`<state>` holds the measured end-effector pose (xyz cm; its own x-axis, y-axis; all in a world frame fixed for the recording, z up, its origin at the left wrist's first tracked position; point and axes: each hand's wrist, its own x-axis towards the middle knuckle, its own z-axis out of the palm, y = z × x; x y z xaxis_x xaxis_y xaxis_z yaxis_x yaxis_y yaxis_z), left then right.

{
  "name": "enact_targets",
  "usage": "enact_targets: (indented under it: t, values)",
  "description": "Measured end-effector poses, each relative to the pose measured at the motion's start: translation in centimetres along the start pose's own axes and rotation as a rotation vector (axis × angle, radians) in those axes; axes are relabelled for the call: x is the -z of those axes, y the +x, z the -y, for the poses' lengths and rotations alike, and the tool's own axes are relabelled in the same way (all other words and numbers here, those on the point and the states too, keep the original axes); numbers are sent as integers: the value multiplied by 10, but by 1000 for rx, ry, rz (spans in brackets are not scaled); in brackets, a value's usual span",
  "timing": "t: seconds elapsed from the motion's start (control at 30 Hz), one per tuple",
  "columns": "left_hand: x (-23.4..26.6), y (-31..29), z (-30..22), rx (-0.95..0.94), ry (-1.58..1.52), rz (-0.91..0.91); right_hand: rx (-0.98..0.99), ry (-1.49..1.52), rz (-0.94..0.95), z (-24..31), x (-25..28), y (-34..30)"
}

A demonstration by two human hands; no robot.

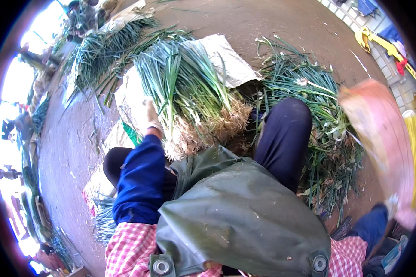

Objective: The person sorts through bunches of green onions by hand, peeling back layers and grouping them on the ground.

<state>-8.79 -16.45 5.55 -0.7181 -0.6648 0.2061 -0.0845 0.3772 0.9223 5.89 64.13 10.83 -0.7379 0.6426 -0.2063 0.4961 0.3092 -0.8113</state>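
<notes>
A thick bundle of green onions lies before my knees, roots toward me, on a whitish sack. My left hand, in a pale glove, rests against the bundle's left side by the sack; its fingers blend into the sack. Far out to the right, my right hand is closed on the lower part of a pink-orange sheet, perhaps a sack, smeared by motion. A loose heap of green onions lies beyond and beside my right knee.
A dark green apron covers my lap. More green onions lie on sacking at the far left. A yellow tool or frame stands at the far right, next to pale tiles. Brown floor shows on the left.
</notes>
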Motion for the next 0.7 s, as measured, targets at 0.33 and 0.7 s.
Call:
enact_targets:
  t: [0.33,0.7]
  values:
    - [-20,-105,36,294,501,374,-426,-9,-35,-109,47,-57]
    - [14,-98,-42,532,-564,452,120,502,298,200,-157,-40]
